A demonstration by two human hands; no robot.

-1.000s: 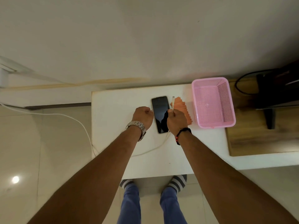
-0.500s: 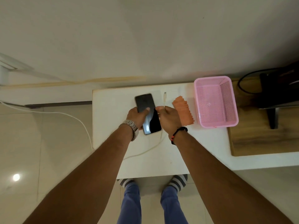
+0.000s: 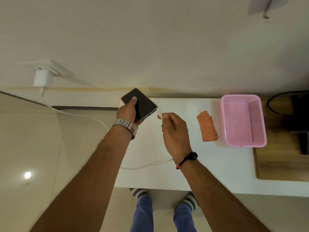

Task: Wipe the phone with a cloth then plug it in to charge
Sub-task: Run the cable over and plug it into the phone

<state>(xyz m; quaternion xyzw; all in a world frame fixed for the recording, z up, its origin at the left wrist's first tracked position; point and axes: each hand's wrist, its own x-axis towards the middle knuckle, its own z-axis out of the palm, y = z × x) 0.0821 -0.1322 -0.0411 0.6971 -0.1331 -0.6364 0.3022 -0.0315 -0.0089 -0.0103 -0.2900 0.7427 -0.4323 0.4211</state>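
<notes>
My left hand [image 3: 127, 112] holds the black phone [image 3: 144, 103] lifted above the left end of the white table [image 3: 225, 164], screen up, thumb across the glass, bottom edge turned to the right. My right hand [image 3: 173, 129] pinches the white plug of the charging cable [image 3: 159, 113], whose tip sits right at the phone's lower right corner. I cannot tell whether the plug is inside the port. The cable [image 3: 71, 113] runs from a white charger [image 3: 42, 79] in the wall socket, across the floor and over the table. The folded orange cloth [image 3: 207, 126] lies on the table.
A pink plastic basket [image 3: 260, 124] stands right of the cloth. Beyond it a wooden surface [image 3: 280, 164] carries a black device with a black cord [image 3: 301, 114]. The wall rises directly behind the table. Tiled floor lies to the left.
My left hand has picked the phone up off the table and turned it sideways. My right hand has brought the cable plug to the phone's bottom edge. The view has tilted upward.
</notes>
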